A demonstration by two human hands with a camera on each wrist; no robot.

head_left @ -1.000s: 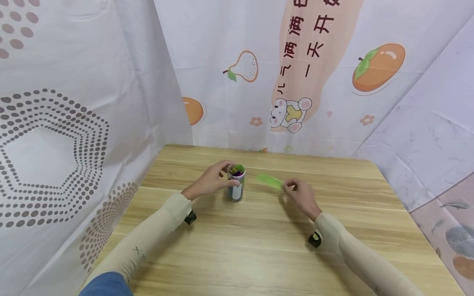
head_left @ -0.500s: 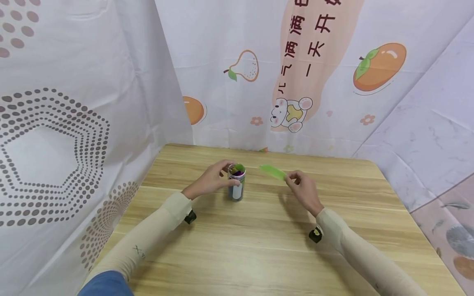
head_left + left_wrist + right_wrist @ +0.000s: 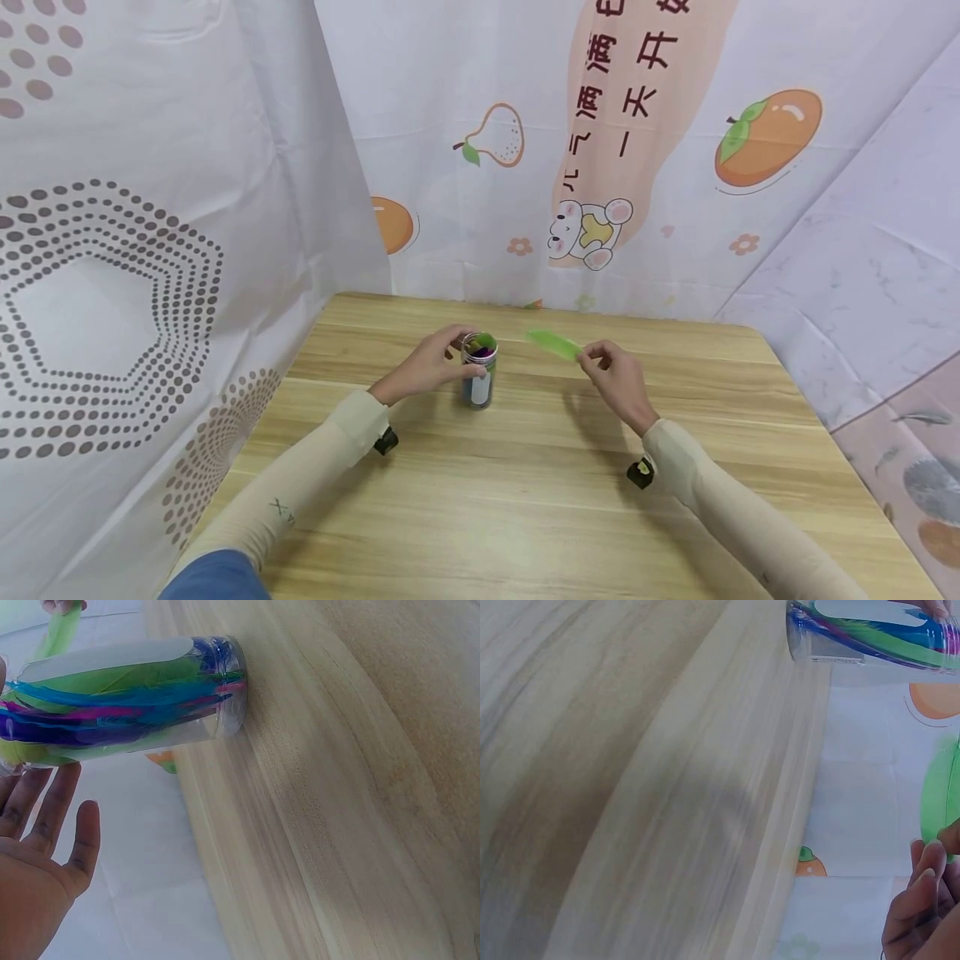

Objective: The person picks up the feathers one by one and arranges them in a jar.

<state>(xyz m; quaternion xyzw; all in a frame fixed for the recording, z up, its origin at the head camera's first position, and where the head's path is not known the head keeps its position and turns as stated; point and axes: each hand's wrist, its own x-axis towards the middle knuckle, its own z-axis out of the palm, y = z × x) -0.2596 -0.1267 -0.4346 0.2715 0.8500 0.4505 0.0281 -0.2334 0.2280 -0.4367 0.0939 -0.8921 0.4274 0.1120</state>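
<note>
A clear jar with a pale label stands upright on the table, filled with green, blue, purple and pink feathers. Near its rim my left hand grips it, thumb on the near side and fingers on the far side. To the right, above the tabletop, my right hand pinches one end of a light green feather between thumb and fingertips. The feather's free end points left towards the jar but stays apart from it. In the right wrist view the green feather is cut off by the frame edge.
The wooden table ends at the back against a hanging white cloth printed with fruit and lettering. Another patterned cloth hangs along the left. A small dark device sits on each wrist.
My right hand has risen slightly and shifted a little away from the person, carrying the green feather. My left hand and the jar have stayed in place.
</note>
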